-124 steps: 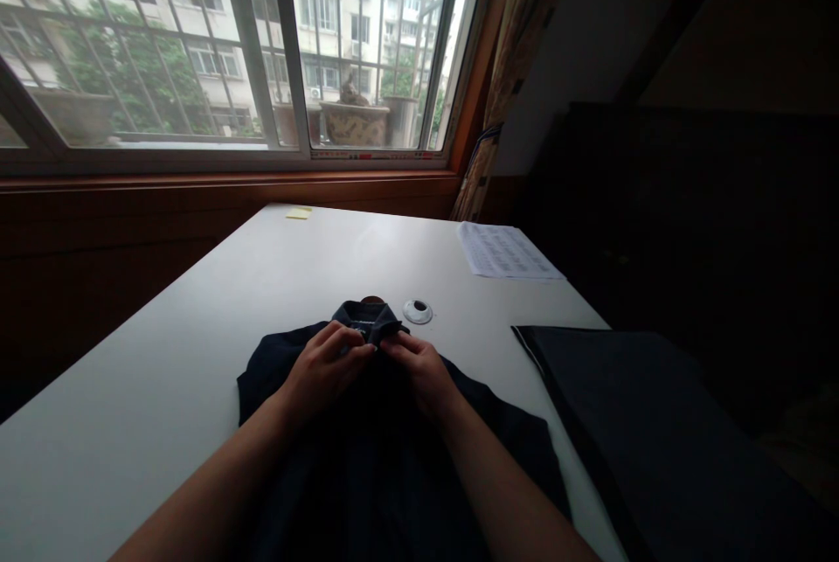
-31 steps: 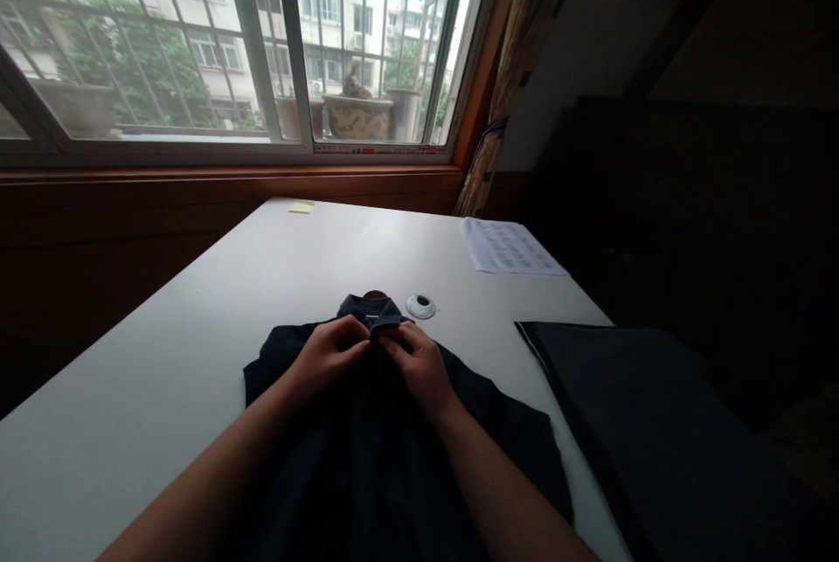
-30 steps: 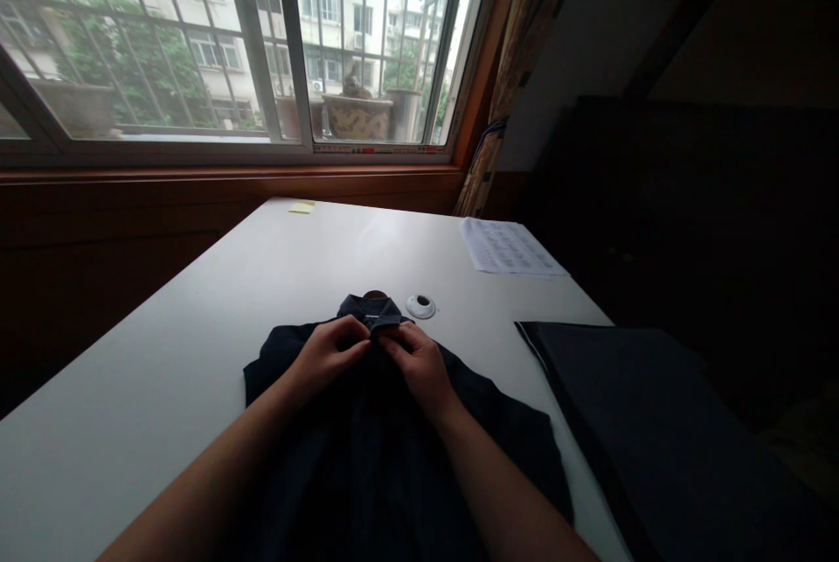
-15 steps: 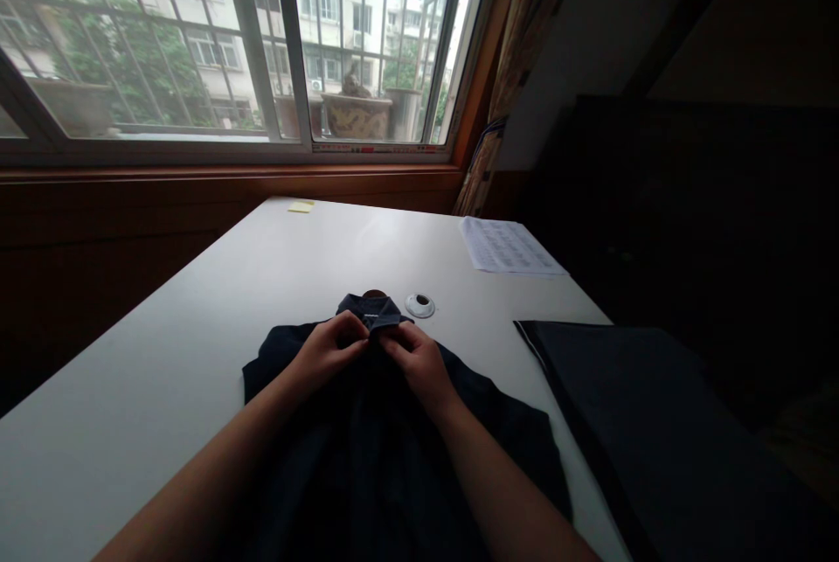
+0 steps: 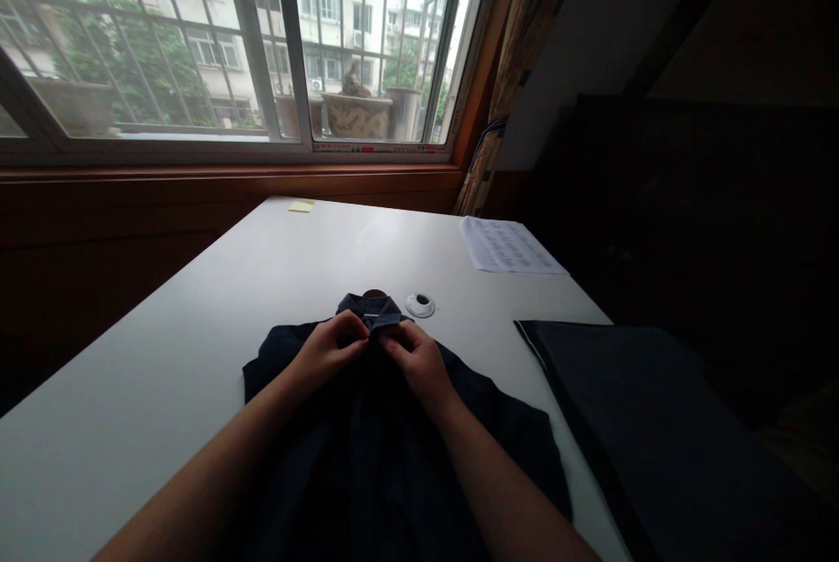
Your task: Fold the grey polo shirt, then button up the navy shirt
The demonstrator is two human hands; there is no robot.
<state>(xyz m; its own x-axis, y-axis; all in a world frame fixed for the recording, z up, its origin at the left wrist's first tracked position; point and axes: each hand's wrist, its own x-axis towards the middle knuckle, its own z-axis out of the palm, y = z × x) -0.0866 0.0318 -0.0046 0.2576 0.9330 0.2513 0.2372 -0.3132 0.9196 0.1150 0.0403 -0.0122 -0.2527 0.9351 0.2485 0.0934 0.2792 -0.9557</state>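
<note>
A dark navy collared shirt lies spread on the white table, its collar pointing away from me. My left hand pinches the fabric just below the collar, on the left of the front opening. From the other side, my right hand grips the collar's right point with thumb and fingers. The two sets of fingertips are close together at the neck. Whether a button is between them is too small and dark to tell. A pale label shows inside the neck.
A round cable-hole cover sits just beyond the collar. Folded dark fabric lies at the right edge. Printed sheets are at the far right corner, a yellow sticky note at the far left. A barred window is behind the table.
</note>
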